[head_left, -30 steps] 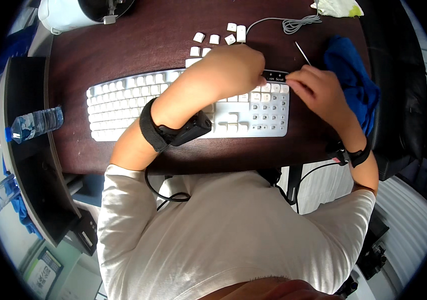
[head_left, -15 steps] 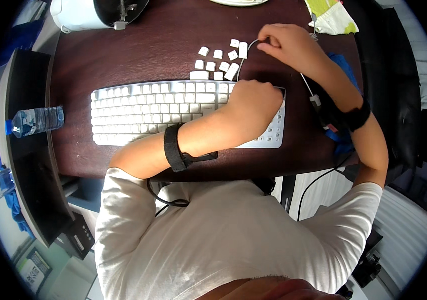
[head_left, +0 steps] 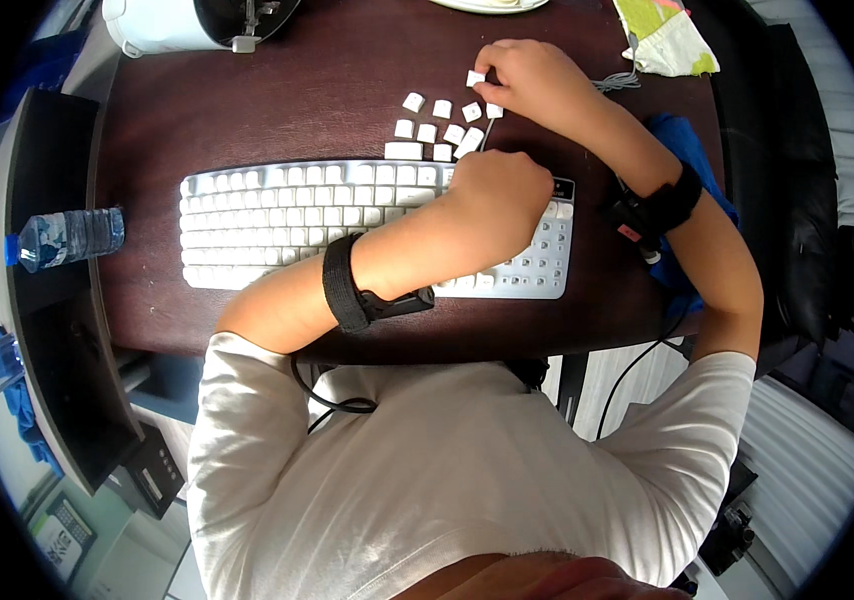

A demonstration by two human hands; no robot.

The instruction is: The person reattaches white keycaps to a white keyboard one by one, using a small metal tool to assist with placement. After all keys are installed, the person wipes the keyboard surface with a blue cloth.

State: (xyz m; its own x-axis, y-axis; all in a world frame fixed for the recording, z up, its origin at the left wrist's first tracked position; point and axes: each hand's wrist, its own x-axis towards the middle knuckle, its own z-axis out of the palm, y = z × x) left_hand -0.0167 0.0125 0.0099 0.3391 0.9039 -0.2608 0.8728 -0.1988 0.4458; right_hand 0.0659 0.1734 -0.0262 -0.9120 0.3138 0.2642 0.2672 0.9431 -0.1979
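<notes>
A white keyboard (head_left: 292, 225) lies across the dark table. Its right end has bare key positions (head_left: 545, 255) without caps. Over that right part rests my left hand (head_left: 502, 210), curled closed; its fingertips and anything in them are hidden. Beyond the keyboard, my right hand (head_left: 532, 78) pinches a white keycap (head_left: 476, 78) between thumb and finger at the tabletop. Several loose white keycaps are scattered between the hands and the keyboard's far edge, among them a wide one (head_left: 404, 151) and a long tilted one (head_left: 468, 142).
A thin cable (head_left: 489, 133) runs from the keyboard's far edge past the loose caps. A coiled grey cable (head_left: 619, 80) and a green-white cloth (head_left: 682, 45) lie far right, blue cloth (head_left: 682, 135) under my right forearm. At left are a water bottle (head_left: 72, 238) and a white appliance (head_left: 152, 25).
My right hand has moved left, from beside the cable to the loose keycap it now pinches. My left hand has shifted slightly left, uncovering more of the keyboard's right end.
</notes>
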